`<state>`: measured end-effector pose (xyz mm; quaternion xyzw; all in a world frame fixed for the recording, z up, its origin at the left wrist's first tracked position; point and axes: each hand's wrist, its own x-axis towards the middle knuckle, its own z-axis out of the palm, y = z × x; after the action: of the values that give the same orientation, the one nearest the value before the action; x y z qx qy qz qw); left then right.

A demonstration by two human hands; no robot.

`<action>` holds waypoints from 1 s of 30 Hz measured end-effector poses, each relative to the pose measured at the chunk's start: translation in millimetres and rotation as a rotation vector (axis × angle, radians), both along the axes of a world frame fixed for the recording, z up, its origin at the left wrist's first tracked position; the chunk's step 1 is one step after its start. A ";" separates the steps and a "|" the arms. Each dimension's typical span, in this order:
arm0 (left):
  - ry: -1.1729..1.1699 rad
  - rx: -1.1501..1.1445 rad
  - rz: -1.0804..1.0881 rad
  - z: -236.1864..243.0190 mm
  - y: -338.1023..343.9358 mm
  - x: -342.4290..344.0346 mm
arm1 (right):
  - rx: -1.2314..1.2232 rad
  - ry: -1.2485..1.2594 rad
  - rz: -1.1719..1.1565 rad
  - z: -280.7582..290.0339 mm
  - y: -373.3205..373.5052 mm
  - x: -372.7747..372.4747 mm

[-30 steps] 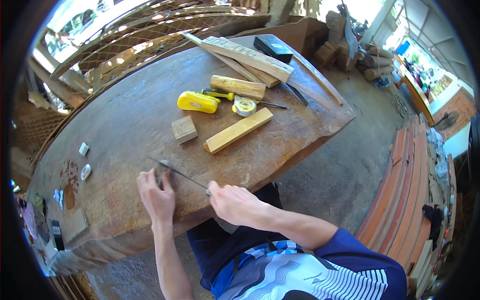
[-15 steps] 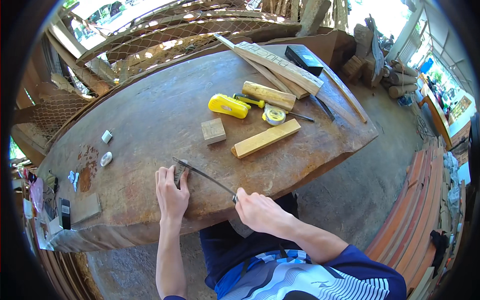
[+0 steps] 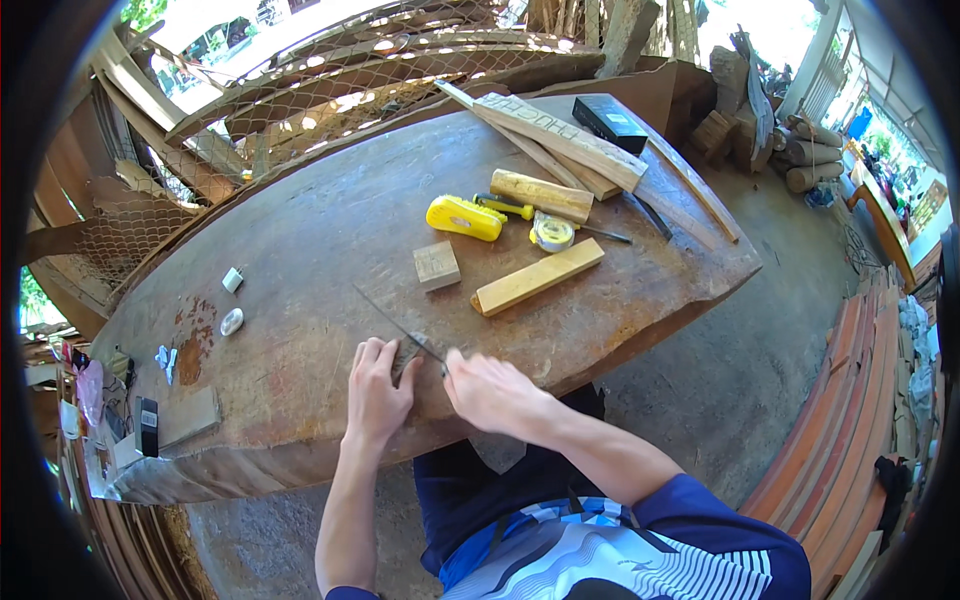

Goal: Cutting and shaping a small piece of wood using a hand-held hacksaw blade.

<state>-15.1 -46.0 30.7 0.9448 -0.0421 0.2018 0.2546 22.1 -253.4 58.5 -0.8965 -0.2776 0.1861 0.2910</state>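
Note:
My left hand (image 3: 378, 398) is closed on a small grey-brown wood piece (image 3: 408, 350), pressing it to the tabletop near the front edge. In my right hand (image 3: 495, 392) is the handle end of a long, thin, dark file (image 3: 382, 309). Its blade lies across the wood piece and points away to the far left, beyond my left fingers. My fingers hide most of the piece and the file's handle. Just beyond them sits a square wood block (image 3: 437, 266), with a longer wooden bar (image 3: 538, 277) to its right.
Farther back are a yellow brush (image 3: 464, 217), a tape measure (image 3: 552, 232), a screwdriver (image 3: 505, 206), a half-round wood piece (image 3: 541, 195), several boards (image 3: 565, 138) and a black box (image 3: 610, 122). A white plug (image 3: 232, 279) and a white oval object (image 3: 232, 322) lie left.
The file has slid forward over the wood piece, with more of its blade past my left fingers. My right hand has come closer to my left, which has shifted slightly right.

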 end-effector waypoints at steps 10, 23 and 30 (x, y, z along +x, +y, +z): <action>-0.079 0.034 0.225 -8.0 35.4 11.6 | -0.067 0.006 -0.020 10.9 -8.5 -24.4; -0.074 0.069 0.205 -12.6 44.9 13.7 | -0.019 -0.023 -0.012 4.9 1.4 -20.3; -0.069 0.058 0.178 -11.3 55.2 9.0 | -0.055 0.072 -0.100 10.6 -15.9 -6.8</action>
<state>-6.1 9.2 19.3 0.9443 0.0272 0.2549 0.2066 15.3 -269.3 69.1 -0.9095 -0.2167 0.2111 0.2851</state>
